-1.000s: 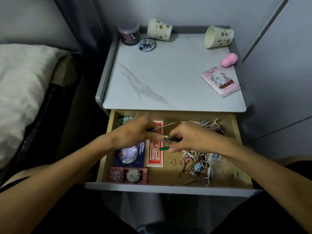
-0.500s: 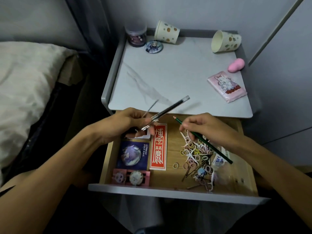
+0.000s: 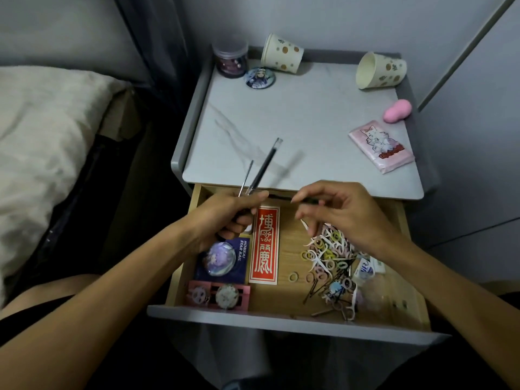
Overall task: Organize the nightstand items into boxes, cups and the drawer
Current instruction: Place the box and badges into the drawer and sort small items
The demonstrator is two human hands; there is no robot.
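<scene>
Gripping a slim dark pen [image 3: 266,164] and a thin metal stick [image 3: 247,175] in the left hand [image 3: 225,215], low on their shafts, tips slanting up over the tabletop [image 3: 309,122] edge. Pinching a blurred dark pencil [image 3: 306,200] in the right hand [image 3: 343,215], above the open drawer [image 3: 281,319]. Probably light, stiff and smooth, prone to rolling. Best held mid-shaft, then stood in a righted paper cup [image 3: 380,70].

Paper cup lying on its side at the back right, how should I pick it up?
Grip the paper cup round its side wall, coming from above. It lies tipped on the nightstand, mouth facing left, so the wall is uppermost.
</scene>
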